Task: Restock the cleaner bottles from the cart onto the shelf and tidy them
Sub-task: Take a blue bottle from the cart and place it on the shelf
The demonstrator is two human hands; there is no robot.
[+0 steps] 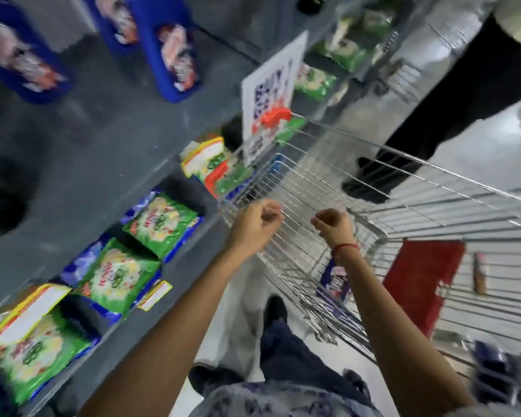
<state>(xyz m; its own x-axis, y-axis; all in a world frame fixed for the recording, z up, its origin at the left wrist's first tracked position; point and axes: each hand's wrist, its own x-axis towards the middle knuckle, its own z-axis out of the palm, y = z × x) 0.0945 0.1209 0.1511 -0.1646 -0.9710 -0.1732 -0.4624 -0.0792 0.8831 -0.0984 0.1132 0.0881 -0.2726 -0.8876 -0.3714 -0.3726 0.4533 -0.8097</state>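
Blue cleaner bottles (175, 55) stand on the upper grey shelf (109, 121) at the top left, blurred by motion. A wire shopping cart (403, 212) fills the right half of the view. Deep in its basket lies a blue-and-white pack (334, 281). My left hand (257, 225) and my right hand (333, 225) hover over the cart's near-left corner, both with fingers curled in and nothing visible in them. A red thread circles my right wrist.
Green and blue detergent packets (160, 224) lie along the lower shelf at the left. A white promo sign (271, 88) sticks out from the shelf edge. Another person's dark legs (433, 115) stand beyond the cart. A red flap (421, 284) hangs in the cart.
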